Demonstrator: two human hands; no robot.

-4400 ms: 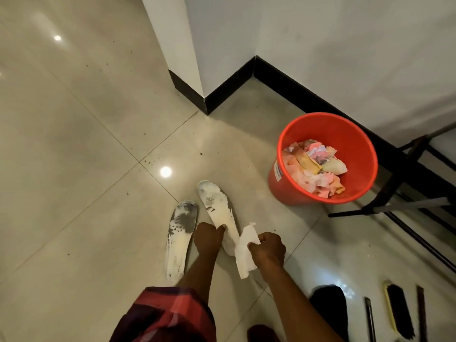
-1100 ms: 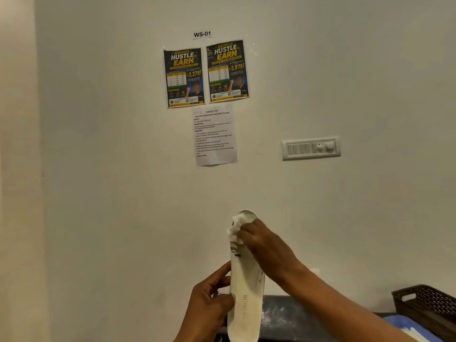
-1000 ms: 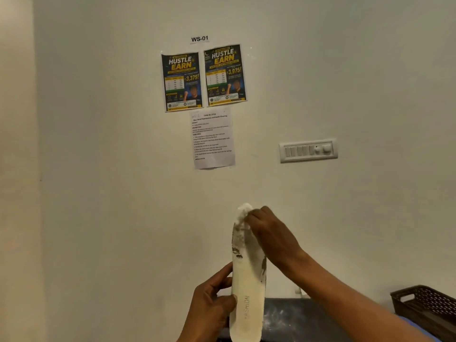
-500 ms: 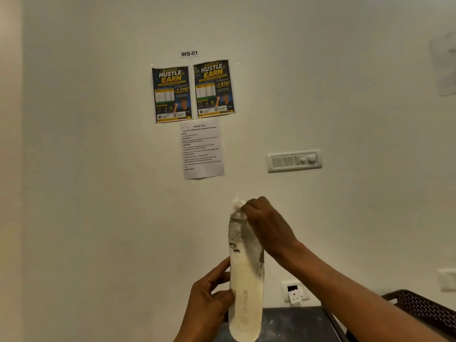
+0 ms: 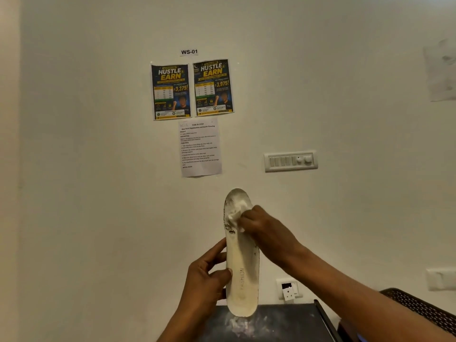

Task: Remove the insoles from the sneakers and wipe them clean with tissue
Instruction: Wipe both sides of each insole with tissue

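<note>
The left hand [image 5: 207, 277] is nearest. Its thumb and fingers pinch the heel half of the insole [image 5: 243, 270] from its left edge, holding it upright over the dark worktop [image 5: 276, 322], heel end down, just above the surface or perhaps touching it. The insole looks light, thin and bendy, a foam sheet that would flex if pushed in the middle, so taking it low by the edge with the fingers behind it seems right. A grip closer to the wiped area would probably brace it better. Higher up, the right hand [image 5: 266, 233] curls around a wad of tissue [image 5: 237, 212] and presses it on the toe end, where grey grime and flaking show. The tissue is soft and likely to tear or shed on that rough patch, so firm short strokes suit it. The lower part of the insole looks cleaner. A dark woven basket [image 5: 419, 309] sits at the right edge. Beyond, the wall [image 5: 98, 169] carries two posters [image 5: 192, 90], a printed sheet [image 5: 199, 146] and a switch panel [image 5: 290, 161].
</note>
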